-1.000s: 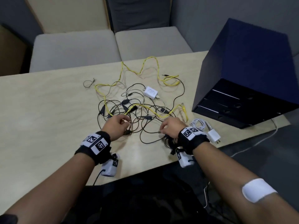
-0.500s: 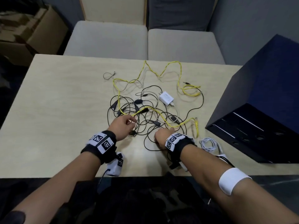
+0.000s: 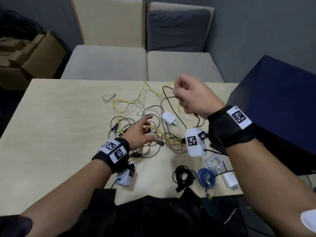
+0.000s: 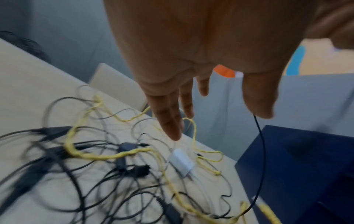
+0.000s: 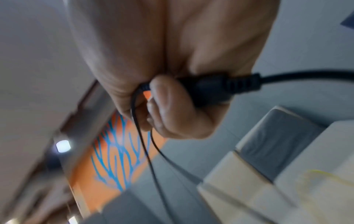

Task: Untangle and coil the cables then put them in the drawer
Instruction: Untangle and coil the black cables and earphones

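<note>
A tangle of black and yellow cables (image 3: 147, 132) lies in the middle of the wooden table (image 3: 51, 134), with a white charger (image 3: 168, 118) among them. My right hand (image 3: 189, 96) is raised above the table's far side and grips a thin black cable (image 3: 174, 108) that runs down into the tangle; the right wrist view shows the fingers curled round its black plug (image 5: 214, 86). My left hand (image 3: 142, 132) hovers open over the tangle, fingers (image 4: 170, 118) spread above the yellow cable (image 4: 107, 156).
A dark blue drawer cabinet (image 3: 277, 106) stands on the table's right. Near the front edge lie a coiled black cable (image 3: 183, 176), a coiled blue cable (image 3: 206, 177) and a white cable with charger (image 3: 222, 170). Two cushioned seats (image 3: 142, 64) sit beyond the table.
My right hand has risen from the table with the black cable, pulling it up and away. My left hand has let go and spread its fingers. The head view has tilted down.
</note>
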